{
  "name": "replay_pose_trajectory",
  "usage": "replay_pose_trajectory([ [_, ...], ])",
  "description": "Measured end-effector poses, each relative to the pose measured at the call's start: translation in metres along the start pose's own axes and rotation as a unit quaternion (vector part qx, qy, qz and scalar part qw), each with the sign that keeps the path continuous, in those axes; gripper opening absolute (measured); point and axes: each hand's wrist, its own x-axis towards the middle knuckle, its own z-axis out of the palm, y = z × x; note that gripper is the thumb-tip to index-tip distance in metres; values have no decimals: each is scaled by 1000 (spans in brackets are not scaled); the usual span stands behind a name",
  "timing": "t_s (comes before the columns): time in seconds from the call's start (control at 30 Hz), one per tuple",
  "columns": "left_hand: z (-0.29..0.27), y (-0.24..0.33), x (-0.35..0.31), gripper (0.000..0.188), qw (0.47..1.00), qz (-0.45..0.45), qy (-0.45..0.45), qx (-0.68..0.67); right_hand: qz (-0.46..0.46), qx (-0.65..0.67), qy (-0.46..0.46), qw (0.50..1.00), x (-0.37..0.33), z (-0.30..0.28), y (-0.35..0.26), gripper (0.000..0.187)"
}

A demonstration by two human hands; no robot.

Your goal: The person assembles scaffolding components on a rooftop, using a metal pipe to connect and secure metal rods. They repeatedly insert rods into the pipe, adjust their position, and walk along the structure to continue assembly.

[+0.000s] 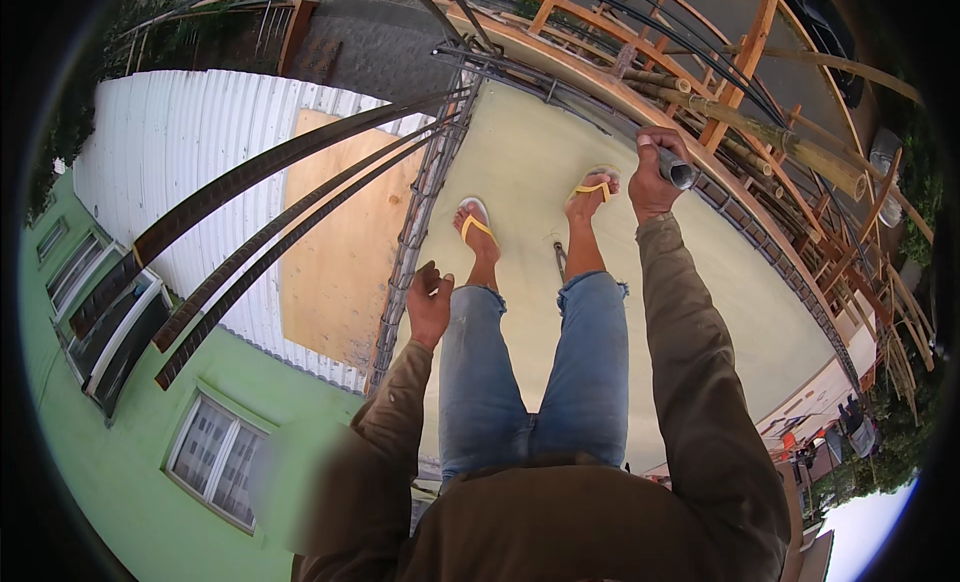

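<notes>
My right hand, stretched forward, is closed around a short grey metal pipe whose hollow end faces me. On the other side my left hand hangs beside the steel rebar cage with nothing visible in it. Its fingers are half curled, with the thumb standing apart. A slim dark metal rod or tool lies on the pale slab between my feet, which are in flip-flops with yellow straps.
Long thick rebars jut out over the left edge, above white corrugated sheeting and a plywood panel. A green building stands lower left. Wooden scaffolding and bamboo poles line the right edge, behind another rebar cage.
</notes>
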Motion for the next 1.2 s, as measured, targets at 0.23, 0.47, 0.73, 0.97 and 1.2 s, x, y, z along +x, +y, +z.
replay_pose_trajectory([
  [0.23,-66,221,-2,53,930,10,28,-366,-85,-16,-39,995,5,8,-6,11],
  [0.47,-98,257,11,42,869,203,236,-383,-154,-26,-115,981,21,9,-16,18],
  [0.73,-107,311,37,50,826,354,236,-368,-150,13,-147,978,26,6,-4,21],
  [0.97,-113,311,54,48,805,278,363,-379,-135,9,-182,974,31,2,-5,18],
  [1.2,-97,322,57,49,786,250,441,-353,-129,0,-224,966,41,-2,-10,17],
])
